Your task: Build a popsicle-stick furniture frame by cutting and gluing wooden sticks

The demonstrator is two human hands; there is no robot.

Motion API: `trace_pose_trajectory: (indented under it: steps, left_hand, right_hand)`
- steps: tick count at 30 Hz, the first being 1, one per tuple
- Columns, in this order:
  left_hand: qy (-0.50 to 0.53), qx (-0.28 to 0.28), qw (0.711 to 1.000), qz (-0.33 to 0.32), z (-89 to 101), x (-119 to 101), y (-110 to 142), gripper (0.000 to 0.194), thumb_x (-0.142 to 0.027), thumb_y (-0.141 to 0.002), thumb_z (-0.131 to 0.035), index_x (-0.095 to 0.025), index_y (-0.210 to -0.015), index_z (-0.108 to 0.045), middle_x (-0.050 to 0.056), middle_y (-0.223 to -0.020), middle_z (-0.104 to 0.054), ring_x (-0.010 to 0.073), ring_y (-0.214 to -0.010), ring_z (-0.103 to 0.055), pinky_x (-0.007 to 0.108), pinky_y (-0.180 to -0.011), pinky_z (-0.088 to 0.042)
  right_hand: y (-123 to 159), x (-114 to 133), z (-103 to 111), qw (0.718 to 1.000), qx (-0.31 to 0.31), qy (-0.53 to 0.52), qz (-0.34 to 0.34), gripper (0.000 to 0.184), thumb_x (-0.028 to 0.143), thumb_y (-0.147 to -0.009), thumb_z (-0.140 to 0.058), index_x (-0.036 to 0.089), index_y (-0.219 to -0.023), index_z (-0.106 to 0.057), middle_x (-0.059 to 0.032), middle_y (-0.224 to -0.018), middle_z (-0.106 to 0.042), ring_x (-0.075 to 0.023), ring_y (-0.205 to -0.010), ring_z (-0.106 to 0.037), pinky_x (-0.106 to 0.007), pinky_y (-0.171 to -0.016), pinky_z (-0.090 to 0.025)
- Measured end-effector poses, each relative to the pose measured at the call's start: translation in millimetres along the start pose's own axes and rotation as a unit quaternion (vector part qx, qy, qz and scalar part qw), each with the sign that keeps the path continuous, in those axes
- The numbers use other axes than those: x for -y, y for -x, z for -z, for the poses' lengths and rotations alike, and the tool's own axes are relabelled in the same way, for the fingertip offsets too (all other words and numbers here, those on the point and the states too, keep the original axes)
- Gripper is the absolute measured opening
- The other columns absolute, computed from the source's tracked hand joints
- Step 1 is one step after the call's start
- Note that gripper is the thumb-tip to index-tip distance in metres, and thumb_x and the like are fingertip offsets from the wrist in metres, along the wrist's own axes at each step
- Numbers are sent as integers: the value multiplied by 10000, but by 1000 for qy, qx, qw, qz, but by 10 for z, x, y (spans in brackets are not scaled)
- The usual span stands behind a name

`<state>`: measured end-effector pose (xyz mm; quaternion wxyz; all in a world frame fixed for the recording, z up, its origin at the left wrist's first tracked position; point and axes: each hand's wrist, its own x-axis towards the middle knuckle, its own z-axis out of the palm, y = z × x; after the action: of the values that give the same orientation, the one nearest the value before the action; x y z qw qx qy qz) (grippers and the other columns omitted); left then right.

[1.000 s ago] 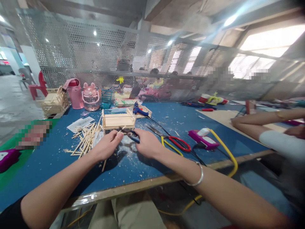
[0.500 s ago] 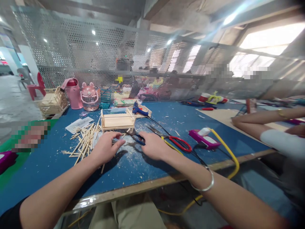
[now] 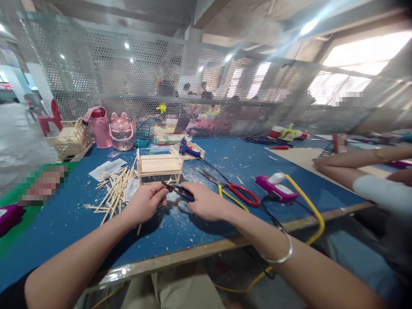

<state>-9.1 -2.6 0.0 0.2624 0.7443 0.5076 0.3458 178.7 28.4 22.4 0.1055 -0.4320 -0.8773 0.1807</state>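
Observation:
My right hand (image 3: pixel 206 201) is closed around dark blue-handled pliers (image 3: pixel 185 192), whose jaws point left. The fingers of my left hand (image 3: pixel 149 201) are pinched together right beside the jaw tips; whatever is between them is too small or hidden to name. Just behind both hands stands a small frame of pale wooden sticks (image 3: pixel 160 165). A loose pile of thin wooden sticks (image 3: pixel 114 191) lies to the left of my left hand. Scissors with red handles (image 3: pixel 243 194) rest open on the blue tabletop (image 3: pixel 180 234), right of my right hand.
A blue glue gun (image 3: pixel 190 149) lies behind the frame, its cord trailing right. A purple device (image 3: pixel 280 193) with a yellow cable sits at right. Pink bottles (image 3: pixel 121 133) stand at back left before a perforated metal screen (image 3: pixel 128 86). Another person's arm (image 3: pixel 350 165) rests at right.
My left fingers have closed from a loose, parted pose into a pinch. The pliers have tilted and come down slightly toward me, meeting the left fingertips.

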Motion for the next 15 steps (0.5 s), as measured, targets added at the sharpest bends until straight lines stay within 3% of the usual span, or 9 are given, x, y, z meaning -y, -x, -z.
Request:
trace_pose_trajectory:
  steps: [10, 13, 15]
  left_hand:
    - [20, 7, 1000, 1, -15, -9, 29, 356, -349, -846, -369, -172, -575, -517, -19, -552, -531, 120, -552, -464, 224, -574, -346]
    - [45, -7, 999, 17, -61, -2, 31, 363, -417, -834, -383, -161, -655, -569, -2, -607, -561, 133, -587, -489, 229, -569, -359]
    - [64, 6, 997, 44, -95, -2, 32, 466, -501, -835, -336, -150, -688, -605, 5, -583, -553, 140, -563, -489, 238, -544, -355]
  right_hand:
    - [-12, -32, -57, 995, -73, 27, 55, 327, 128, -658, -501, 158, -967, -603, -56, -875, -652, -159, -714, -542, -238, -622, -358]
    - [-11, -21, -60, 995, -72, 31, 62, 277, 151, -677, -502, 156, -932, -609, -55, -853, -652, -155, -698, -543, -236, -608, -357]
    - [-13, -5, -66, 995, -66, 36, 68, 269, 168, -682, -505, 157, -930, -607, -60, -860, -655, -166, -720, -555, -242, -621, -369]
